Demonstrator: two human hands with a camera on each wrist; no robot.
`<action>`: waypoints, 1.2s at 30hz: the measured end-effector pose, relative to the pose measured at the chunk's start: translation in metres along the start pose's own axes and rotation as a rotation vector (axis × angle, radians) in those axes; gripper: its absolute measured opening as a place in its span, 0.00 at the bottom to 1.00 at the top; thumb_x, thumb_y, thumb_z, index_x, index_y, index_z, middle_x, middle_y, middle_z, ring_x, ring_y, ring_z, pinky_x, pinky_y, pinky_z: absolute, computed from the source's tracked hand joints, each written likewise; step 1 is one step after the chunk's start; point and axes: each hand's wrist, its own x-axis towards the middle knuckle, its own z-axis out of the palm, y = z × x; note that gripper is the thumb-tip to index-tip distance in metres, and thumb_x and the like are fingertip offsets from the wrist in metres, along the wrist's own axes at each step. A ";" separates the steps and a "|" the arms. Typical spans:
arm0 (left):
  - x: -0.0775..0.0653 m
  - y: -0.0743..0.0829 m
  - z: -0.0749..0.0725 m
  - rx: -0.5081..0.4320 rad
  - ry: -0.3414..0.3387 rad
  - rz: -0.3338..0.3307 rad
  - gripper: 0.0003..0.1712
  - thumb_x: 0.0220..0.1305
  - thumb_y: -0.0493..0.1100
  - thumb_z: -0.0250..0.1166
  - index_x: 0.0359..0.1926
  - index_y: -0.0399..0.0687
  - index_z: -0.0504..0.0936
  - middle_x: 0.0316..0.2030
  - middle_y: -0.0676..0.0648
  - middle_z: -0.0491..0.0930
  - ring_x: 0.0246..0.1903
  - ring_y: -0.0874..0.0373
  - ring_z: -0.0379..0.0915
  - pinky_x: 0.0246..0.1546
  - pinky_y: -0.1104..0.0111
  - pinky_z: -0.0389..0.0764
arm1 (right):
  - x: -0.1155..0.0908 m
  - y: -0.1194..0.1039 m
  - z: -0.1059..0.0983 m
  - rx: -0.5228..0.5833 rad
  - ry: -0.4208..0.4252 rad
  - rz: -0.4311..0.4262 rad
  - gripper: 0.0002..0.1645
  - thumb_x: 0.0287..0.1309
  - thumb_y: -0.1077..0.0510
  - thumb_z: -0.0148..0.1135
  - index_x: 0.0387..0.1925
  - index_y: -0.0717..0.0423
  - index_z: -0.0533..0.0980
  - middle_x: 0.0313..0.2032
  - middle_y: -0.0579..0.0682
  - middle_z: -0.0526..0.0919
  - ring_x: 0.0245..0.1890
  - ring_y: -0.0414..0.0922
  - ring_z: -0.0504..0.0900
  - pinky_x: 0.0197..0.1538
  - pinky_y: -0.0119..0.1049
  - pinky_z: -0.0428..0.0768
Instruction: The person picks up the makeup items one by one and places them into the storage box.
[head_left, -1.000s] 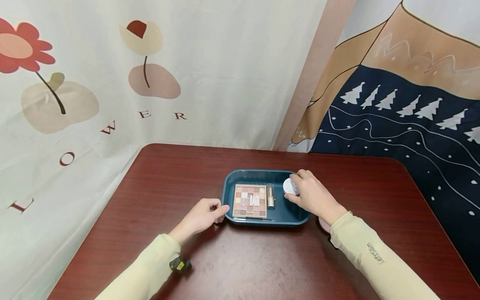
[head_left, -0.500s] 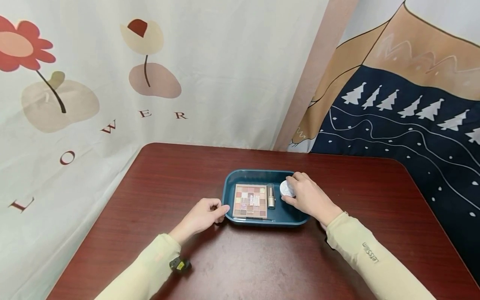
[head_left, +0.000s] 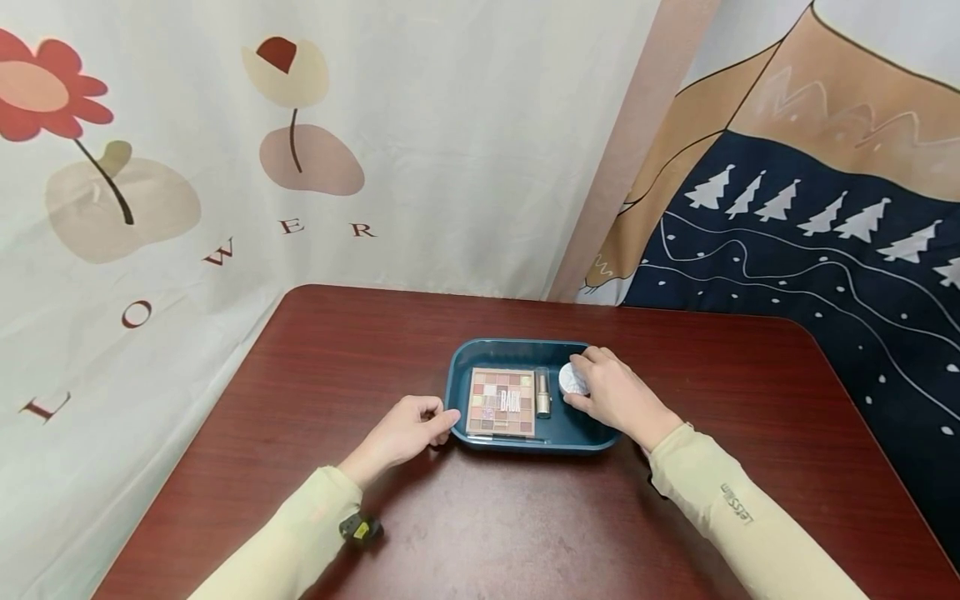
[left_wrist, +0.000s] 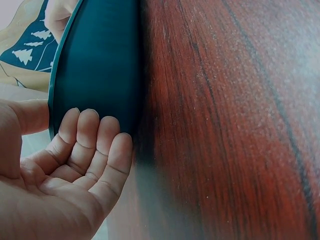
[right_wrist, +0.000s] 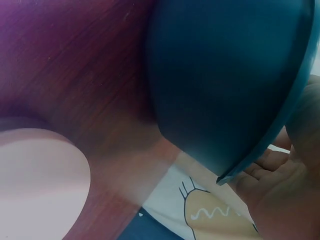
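Observation:
A blue tray (head_left: 577, 432) lies on the table. My left hand (head_left: 408, 429) holds its left end; in the left wrist view the thumb is at the rim and the curled fingers (left_wrist: 87, 132) lie against the outer wall. Inside the tray, my right hand (head_left: 618, 396) grips a small round white container (head_left: 572, 379) with a patterned lid. Left of it lie an upright gold lipstick tube (head_left: 543, 395) with a clear cap and a square eyeshadow palette (head_left: 501, 402). A thin stick (head_left: 510, 438) runs along the palette's near edge. The right wrist view hides the container behind the tray wall.
A pale pink rounded object (right_wrist: 42, 185) stands on the table beside the tray's right end, under my right forearm. A small black device (head_left: 360, 528) is strapped to my left wrist. Printed curtains (head_left: 450, 167) hang behind the brown table (head_left: 360, 350).
My right hand has shifted left with the white container, closer to the lipstick. The forearm now covers the pink object in the head view. My left hand has stayed on the tray.

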 end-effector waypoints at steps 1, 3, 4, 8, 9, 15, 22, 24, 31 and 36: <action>0.000 0.000 0.000 0.001 0.001 -0.004 0.22 0.74 0.47 0.64 0.23 0.41 0.77 0.21 0.50 0.79 0.25 0.57 0.74 0.33 0.67 0.75 | 0.000 0.000 0.000 -0.002 -0.004 -0.002 0.36 0.59 0.52 0.76 0.61 0.71 0.76 0.55 0.65 0.80 0.53 0.56 0.77 0.57 0.50 0.82; 0.000 0.000 0.000 0.002 0.002 -0.014 0.22 0.74 0.47 0.64 0.23 0.41 0.77 0.21 0.50 0.79 0.25 0.57 0.74 0.33 0.67 0.75 | 0.001 0.001 0.001 -0.003 -0.013 -0.004 0.36 0.59 0.53 0.76 0.61 0.71 0.76 0.55 0.65 0.80 0.54 0.57 0.78 0.57 0.50 0.82; 0.000 0.000 0.000 0.002 0.002 -0.020 0.22 0.74 0.47 0.64 0.23 0.41 0.77 0.21 0.50 0.79 0.25 0.57 0.74 0.33 0.67 0.75 | 0.001 0.001 0.002 -0.002 -0.018 -0.004 0.36 0.60 0.53 0.75 0.62 0.71 0.76 0.56 0.65 0.80 0.54 0.57 0.78 0.58 0.50 0.82; 0.000 0.000 0.000 0.009 0.001 -0.028 0.22 0.74 0.47 0.63 0.22 0.42 0.77 0.21 0.50 0.80 0.25 0.59 0.74 0.34 0.69 0.75 | 0.001 0.002 0.004 0.004 -0.027 -0.003 0.36 0.59 0.53 0.76 0.62 0.71 0.76 0.57 0.65 0.79 0.55 0.57 0.78 0.58 0.50 0.82; 0.000 0.000 0.000 0.009 0.002 -0.028 0.22 0.74 0.47 0.63 0.22 0.42 0.77 0.21 0.50 0.80 0.25 0.59 0.74 0.34 0.69 0.75 | 0.001 0.002 0.005 0.003 -0.027 -0.005 0.37 0.59 0.52 0.76 0.62 0.71 0.76 0.57 0.65 0.79 0.55 0.57 0.78 0.58 0.50 0.82; 0.000 0.000 0.000 0.003 -0.001 -0.005 0.22 0.74 0.47 0.64 0.23 0.41 0.77 0.21 0.50 0.80 0.25 0.60 0.73 0.33 0.67 0.75 | 0.003 0.004 0.007 -0.010 -0.034 -0.030 0.37 0.59 0.52 0.76 0.62 0.70 0.76 0.56 0.64 0.79 0.54 0.56 0.79 0.58 0.49 0.82; 0.001 0.000 0.000 0.013 0.001 -0.021 0.22 0.74 0.47 0.64 0.22 0.42 0.77 0.21 0.51 0.79 0.25 0.60 0.73 0.34 0.67 0.75 | 0.006 0.006 0.010 -0.029 -0.058 -0.048 0.36 0.59 0.53 0.76 0.61 0.71 0.76 0.55 0.64 0.80 0.53 0.55 0.79 0.57 0.49 0.83; 0.001 0.000 0.000 0.012 0.000 -0.022 0.22 0.74 0.47 0.64 0.22 0.42 0.77 0.21 0.51 0.79 0.25 0.60 0.73 0.34 0.67 0.75 | 0.005 0.005 0.011 -0.039 -0.059 -0.055 0.35 0.58 0.53 0.76 0.61 0.70 0.76 0.55 0.64 0.80 0.53 0.55 0.80 0.56 0.49 0.83; 0.000 0.001 -0.001 0.010 0.000 -0.006 0.22 0.74 0.48 0.64 0.23 0.42 0.77 0.21 0.51 0.79 0.25 0.60 0.73 0.34 0.66 0.75 | 0.005 0.006 0.013 -0.064 -0.040 -0.092 0.35 0.56 0.53 0.78 0.58 0.70 0.78 0.52 0.63 0.81 0.50 0.54 0.80 0.55 0.48 0.84; 0.000 0.001 -0.001 0.000 -0.002 -0.004 0.22 0.74 0.47 0.64 0.22 0.41 0.77 0.21 0.51 0.78 0.25 0.58 0.73 0.34 0.66 0.75 | 0.005 0.006 0.014 -0.073 -0.044 -0.097 0.35 0.57 0.52 0.78 0.59 0.71 0.77 0.52 0.64 0.81 0.51 0.54 0.80 0.56 0.49 0.83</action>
